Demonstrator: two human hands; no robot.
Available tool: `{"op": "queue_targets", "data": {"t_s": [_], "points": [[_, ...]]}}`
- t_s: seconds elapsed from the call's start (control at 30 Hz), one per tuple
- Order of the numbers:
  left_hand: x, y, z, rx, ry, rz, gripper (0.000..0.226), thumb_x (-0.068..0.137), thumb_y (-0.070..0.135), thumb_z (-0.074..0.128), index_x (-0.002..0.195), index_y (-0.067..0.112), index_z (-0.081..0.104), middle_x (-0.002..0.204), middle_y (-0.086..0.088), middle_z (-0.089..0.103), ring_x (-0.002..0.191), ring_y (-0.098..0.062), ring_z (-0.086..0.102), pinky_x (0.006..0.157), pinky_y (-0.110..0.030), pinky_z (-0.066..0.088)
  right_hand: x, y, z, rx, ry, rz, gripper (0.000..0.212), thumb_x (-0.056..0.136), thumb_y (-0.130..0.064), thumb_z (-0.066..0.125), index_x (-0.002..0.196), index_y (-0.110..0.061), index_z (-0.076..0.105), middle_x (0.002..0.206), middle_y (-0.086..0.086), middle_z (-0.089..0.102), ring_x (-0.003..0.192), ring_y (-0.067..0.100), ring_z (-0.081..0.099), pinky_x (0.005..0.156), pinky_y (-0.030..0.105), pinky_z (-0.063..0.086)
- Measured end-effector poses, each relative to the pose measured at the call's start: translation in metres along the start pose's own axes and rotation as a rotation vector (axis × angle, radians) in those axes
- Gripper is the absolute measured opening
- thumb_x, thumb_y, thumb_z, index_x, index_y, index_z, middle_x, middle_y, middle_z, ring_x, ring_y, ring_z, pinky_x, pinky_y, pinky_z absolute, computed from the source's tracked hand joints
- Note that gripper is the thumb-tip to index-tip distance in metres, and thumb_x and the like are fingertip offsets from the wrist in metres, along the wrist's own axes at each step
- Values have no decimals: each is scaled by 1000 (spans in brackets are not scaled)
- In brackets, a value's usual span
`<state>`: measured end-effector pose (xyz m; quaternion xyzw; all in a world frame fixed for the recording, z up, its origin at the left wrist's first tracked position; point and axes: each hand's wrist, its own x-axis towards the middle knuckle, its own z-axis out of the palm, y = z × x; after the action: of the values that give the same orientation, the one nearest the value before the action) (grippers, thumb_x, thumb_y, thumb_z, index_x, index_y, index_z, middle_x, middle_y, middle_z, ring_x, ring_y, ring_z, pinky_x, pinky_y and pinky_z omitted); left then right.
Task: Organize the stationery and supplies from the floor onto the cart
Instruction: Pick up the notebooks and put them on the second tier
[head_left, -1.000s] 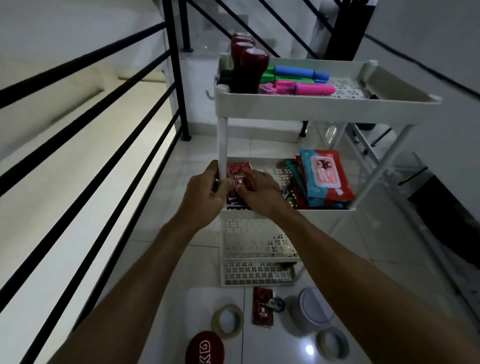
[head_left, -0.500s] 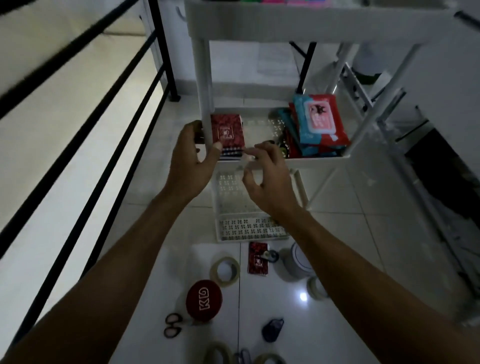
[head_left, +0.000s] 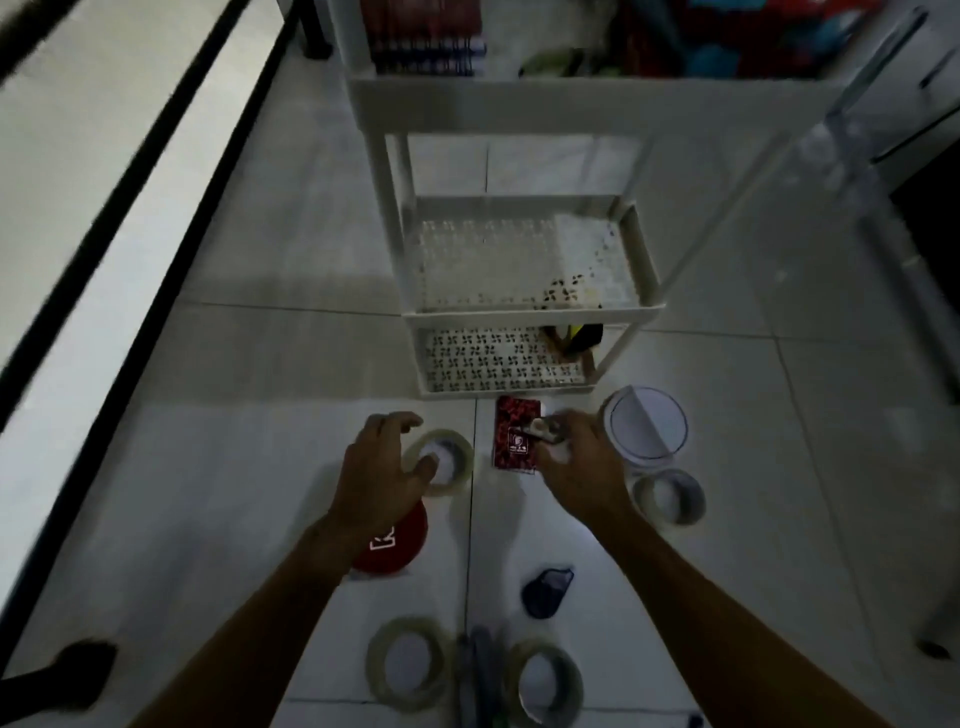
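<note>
My left hand hovers with spread fingers over a pale tape roll on the floor, its thumb at the roll's hole. My right hand curls its fingers around a small black-and-white object that lies on the right edge of a red notebook; blur hides whether it grips. The white cart stands just beyond, its lowest shelf holding only a dark yellow-tipped item. Red notebooks stand on the middle shelf.
On the floor lie a white round container, a tape roll, a red disc, a dark blue object and two tape rolls. A black railing runs along the left.
Both hands left the cart's middle shelf, where the red notebook now stands, and dropped to the floor items. The view tilted down with them.
</note>
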<state>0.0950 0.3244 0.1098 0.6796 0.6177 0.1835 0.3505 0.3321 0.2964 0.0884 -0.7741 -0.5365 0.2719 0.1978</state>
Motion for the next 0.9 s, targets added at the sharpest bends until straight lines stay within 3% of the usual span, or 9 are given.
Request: {"op": "queue_targets", "data": {"t_s": [0.07,0.13,0.3,0.47,0.57,0.73,0.83,0.9], "points": [[3,-16,30,69,-17,-2,60,71,42,59,123,12,56,121,-10,56,109,-27,55,95,-43,44,-2,35,37,18,-176,185,70,84,-47,67,139,-12,42,137,12,49,125,28,48,97,30,38],[5,-34,60,142,-5,36,57,73,39,61,123,12,56,121,-11,57,107,-29,57,94,-42,45,-1,60,71,-13,-243,267,89,81,-53,69,147,-9,29,146,15,38,134,30,37,105,35,35],[12,-76,106,224,66,141,49,78,28,74,120,13,56,119,-9,57,104,-28,58,90,-43,44,25,73,127,-30,-85,319,97,71,-58,76,142,-9,31,139,19,35,130,35,35,102,46,41],[13,-87,116,188,207,157,43,76,25,75,114,16,57,113,-3,61,104,-22,58,91,-33,32,41,58,162,-185,118,350,106,63,-69,73,138,-8,30,133,15,37,124,32,36,99,42,38],[12,-86,114,185,201,164,42,76,26,74,113,16,58,111,-1,62,104,-20,58,92,-28,29,44,56,165,-205,161,358,96,65,-63,74,133,-8,34,130,16,40,118,31,40,95,40,40],[9,-83,112,211,151,146,42,74,35,65,112,17,59,109,0,64,101,-19,58,91,-25,27,27,59,145,-157,-19,340,99,63,-53,82,134,-7,33,130,18,36,120,33,37,93,40,43],[9,-83,110,215,119,136,43,74,37,62,112,18,59,109,1,63,101,-19,57,92,-26,27,16,59,132,-80,-163,378,99,59,-65,77,132,-9,39,126,14,45,119,32,42,92,34,40],[9,-83,110,227,100,143,43,73,38,62,111,18,59,108,1,63,101,-19,58,92,-26,28,8,58,125,67,-233,452,101,48,-76,69,126,-15,49,118,7,57,110,27,53,92,35,48]]}}
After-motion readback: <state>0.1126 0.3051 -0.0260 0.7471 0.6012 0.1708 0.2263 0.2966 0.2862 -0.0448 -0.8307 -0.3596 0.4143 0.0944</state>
